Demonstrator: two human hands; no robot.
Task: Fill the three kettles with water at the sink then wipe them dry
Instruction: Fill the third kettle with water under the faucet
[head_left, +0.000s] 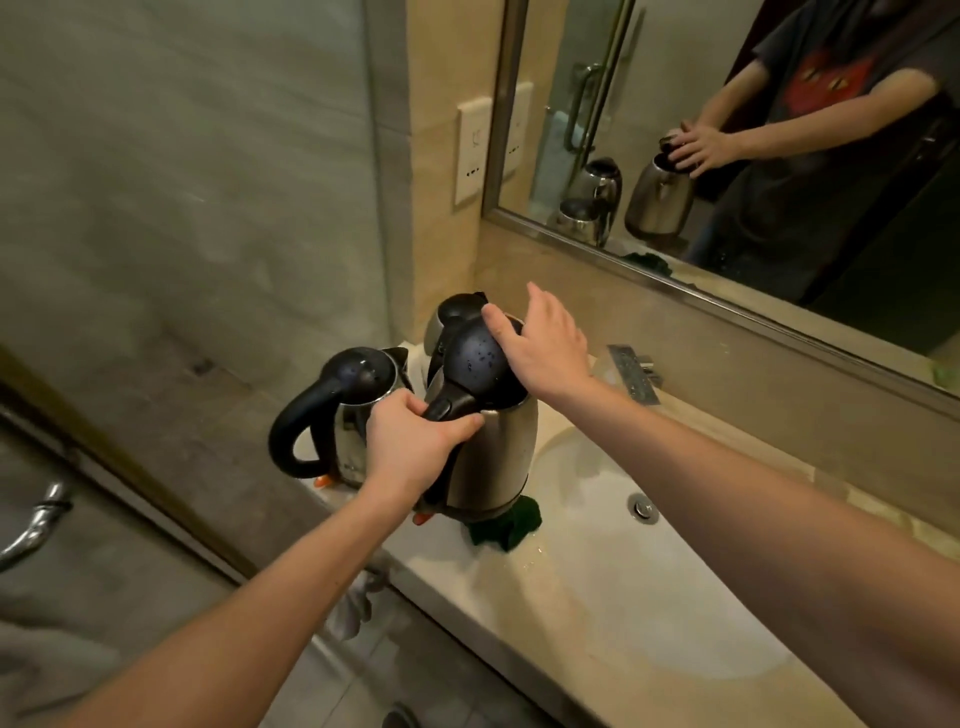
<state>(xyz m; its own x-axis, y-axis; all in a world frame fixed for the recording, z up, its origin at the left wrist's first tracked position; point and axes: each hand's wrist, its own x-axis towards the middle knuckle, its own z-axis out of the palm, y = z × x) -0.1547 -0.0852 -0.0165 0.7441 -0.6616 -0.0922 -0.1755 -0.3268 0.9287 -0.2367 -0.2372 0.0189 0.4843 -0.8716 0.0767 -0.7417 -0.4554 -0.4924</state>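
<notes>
The left hand (410, 441) grips the black handle of the nearest kettle (493, 457), which stands on a dark green cloth (511, 525) at the edge of the pale stone counter (493, 592). The right hand (540, 343) rests spread, holding nothing, on its wet black lid (478, 358). Left of the gripping hand stands a second kettle (343, 410); beyond the right hand's thumb, a third kettle (457, 312). Right of both hands lie the sink (649, 587), faucet (636, 374) and framed mirror (675, 260).

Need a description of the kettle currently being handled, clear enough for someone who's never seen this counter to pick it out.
Start at the sink basin below the mirror; three steel kettles cluster at its left edge. The held kettle is the nearest to the basin. Unlike the others, the left hand grips its handle and the right hand rests on its lid.
</notes>
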